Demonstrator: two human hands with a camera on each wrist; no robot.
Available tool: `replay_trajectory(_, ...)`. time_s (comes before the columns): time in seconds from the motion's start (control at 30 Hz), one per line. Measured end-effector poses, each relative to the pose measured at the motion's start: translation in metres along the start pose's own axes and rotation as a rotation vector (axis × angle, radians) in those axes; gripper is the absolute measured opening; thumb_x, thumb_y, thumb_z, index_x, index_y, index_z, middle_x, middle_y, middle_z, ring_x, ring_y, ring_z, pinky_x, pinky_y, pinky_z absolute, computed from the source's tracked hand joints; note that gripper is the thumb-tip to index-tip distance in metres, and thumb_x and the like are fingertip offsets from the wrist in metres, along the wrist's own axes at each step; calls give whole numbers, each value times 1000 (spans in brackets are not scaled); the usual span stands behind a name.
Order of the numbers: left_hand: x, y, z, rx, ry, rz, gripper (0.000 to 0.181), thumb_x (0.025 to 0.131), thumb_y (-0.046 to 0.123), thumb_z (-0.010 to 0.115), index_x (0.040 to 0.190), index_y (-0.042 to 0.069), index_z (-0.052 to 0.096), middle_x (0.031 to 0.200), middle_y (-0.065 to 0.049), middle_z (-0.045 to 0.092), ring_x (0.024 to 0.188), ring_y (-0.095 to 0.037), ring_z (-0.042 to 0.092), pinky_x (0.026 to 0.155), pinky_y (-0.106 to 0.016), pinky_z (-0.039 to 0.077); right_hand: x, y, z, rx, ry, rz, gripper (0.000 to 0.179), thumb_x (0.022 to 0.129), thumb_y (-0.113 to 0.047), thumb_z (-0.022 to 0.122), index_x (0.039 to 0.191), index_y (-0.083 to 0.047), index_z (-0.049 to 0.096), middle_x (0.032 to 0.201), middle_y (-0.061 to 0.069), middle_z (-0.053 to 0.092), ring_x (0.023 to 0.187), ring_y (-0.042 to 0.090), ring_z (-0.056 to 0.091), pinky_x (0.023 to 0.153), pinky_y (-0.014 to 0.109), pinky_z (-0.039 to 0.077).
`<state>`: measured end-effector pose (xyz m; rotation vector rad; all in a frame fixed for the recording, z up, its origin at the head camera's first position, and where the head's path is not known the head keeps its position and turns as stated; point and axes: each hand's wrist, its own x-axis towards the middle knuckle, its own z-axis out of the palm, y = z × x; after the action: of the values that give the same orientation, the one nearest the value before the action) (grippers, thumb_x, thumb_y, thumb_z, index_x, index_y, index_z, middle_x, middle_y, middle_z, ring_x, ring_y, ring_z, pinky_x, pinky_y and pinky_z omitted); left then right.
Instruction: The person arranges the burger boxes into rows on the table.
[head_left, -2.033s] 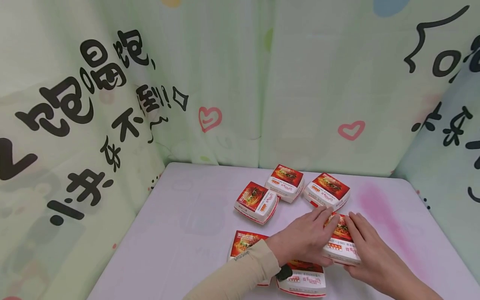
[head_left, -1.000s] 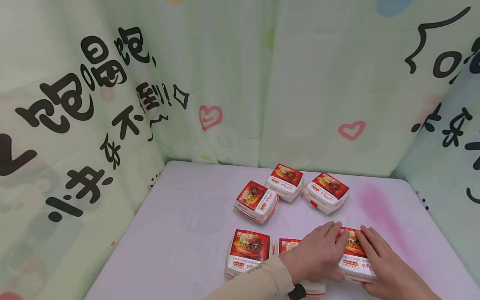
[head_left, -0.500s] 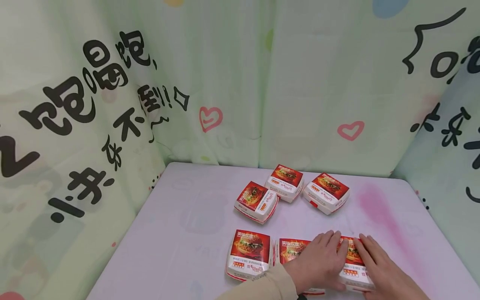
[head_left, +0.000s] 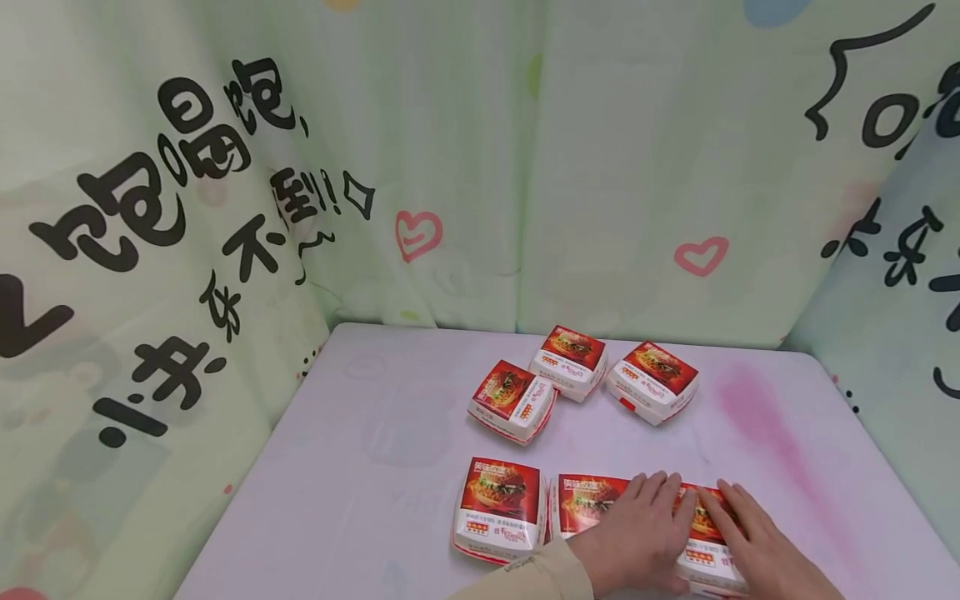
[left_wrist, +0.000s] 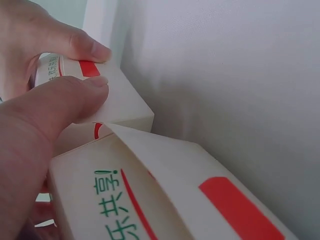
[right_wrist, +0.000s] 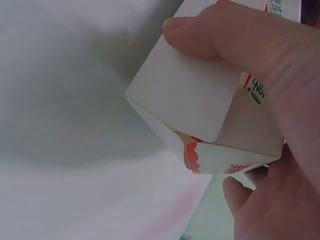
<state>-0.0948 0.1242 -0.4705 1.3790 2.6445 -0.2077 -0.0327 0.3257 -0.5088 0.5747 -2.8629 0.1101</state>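
Observation:
My two hands hold one cardboard burger box (head_left: 708, 554), red and white with a burger picture on its lid, near the front of the table. The left hand (head_left: 641, 529) grips its left side and covers part of a second burger box (head_left: 588, 500) just beside it. In the left wrist view, the left thumb (left_wrist: 80, 100) presses the held box's front wall, next to the other box's flap. The right hand (head_left: 772, 550) grips the right side, its thumb (right_wrist: 215, 35) across the front wall in the right wrist view. A third matching box (head_left: 498, 508) sits at the row's left end.
Three more burger boxes lie farther back, turned at angles: one at left (head_left: 513, 404), one in the middle (head_left: 570, 362), one at right (head_left: 654, 383). The pale table (head_left: 337, 467) is enclosed by a printed green curtain (head_left: 600, 167).
Both hands have brought the held box toward the front of the table and a little right, away from the back right box and level with the front row. The other boxes stay put.

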Motion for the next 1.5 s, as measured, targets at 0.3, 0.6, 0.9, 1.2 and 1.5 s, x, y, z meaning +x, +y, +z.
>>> replay_trajectory(0.3, -4, -2, 7, -67, 11, 21, 106, 78, 77, 60, 159, 23, 17, 163, 4, 17, 150, -12, 17, 123, -28, 21, 1, -8, -5, 51, -143, 90, 137, 54, -90, 65, 157, -14, 17, 146, 18, 32, 132, 32, 27, 84, 51, 56)
replay_trajectory(0.6, -6, -5, 8, -58, 2, 44, 111, 75, 83, 55, 159, 23, 13, 164, 5, 13, 152, -11, 11, 124, -25, 15, 1, -14, -9, 60, -173, 103, 137, 52, -93, 61, 156, -13, 22, 147, 17, 34, 130, 32, 31, 88, 55, 54)
replay_trajectory(0.9, -11, -8, 9, 45, 49, 28, 114, 72, 90, 48, 158, 21, 19, 163, 3, 17, 152, -14, 13, 125, -30, 17, 1, -13, -6, 73, -63, 74, 135, 51, -90, 68, 156, -19, 23, 144, 16, 38, 130, 31, 29, 92, 50, 41)
replay_trajectory(1.2, -15, -14, 5, -2, 37, 44, 117, 71, 91, 46, 160, 23, 9, 165, 4, 11, 153, -14, 7, 126, -32, 14, 7, -15, -17, 121, -122, 90, 127, 54, -83, 74, 153, -20, 27, 145, 17, 36, 128, 34, 32, 91, 62, 46)
replay_trajectory(1.5, -29, -37, -1, -74, 31, 2, 117, 71, 88, 55, 159, 23, 14, 166, 4, 12, 155, -13, 3, 127, -36, 10, 15, -13, -26, 182, 29, 77, 105, 64, -52, 87, 152, -23, 37, 142, 12, 41, 121, 26, 39, 103, 35, 36)
